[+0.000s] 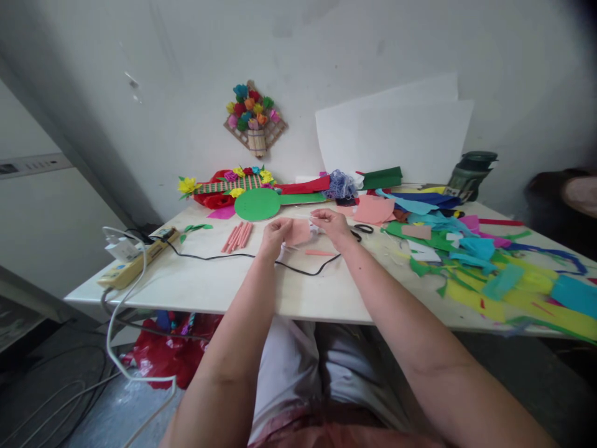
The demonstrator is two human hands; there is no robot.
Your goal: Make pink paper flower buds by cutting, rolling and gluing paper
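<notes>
— Seen over the white table point(209, 289): left hand point(276, 235) and right hand point(330, 225), both pinched shut on one pink paper piece point(298, 233), held just above the tabletop at centre.

— Nearby?

— Bundle of pink rolled sticks point(237, 236) left of the hands; black cable point(298, 269) looping beneath them; scissors point(362, 230) just right. Farther right, heaped coloured paper scraps point(489, 267). Power strip point(135, 261) at the left edge. On the wall, paper-flower basket point(254, 118).
</notes>
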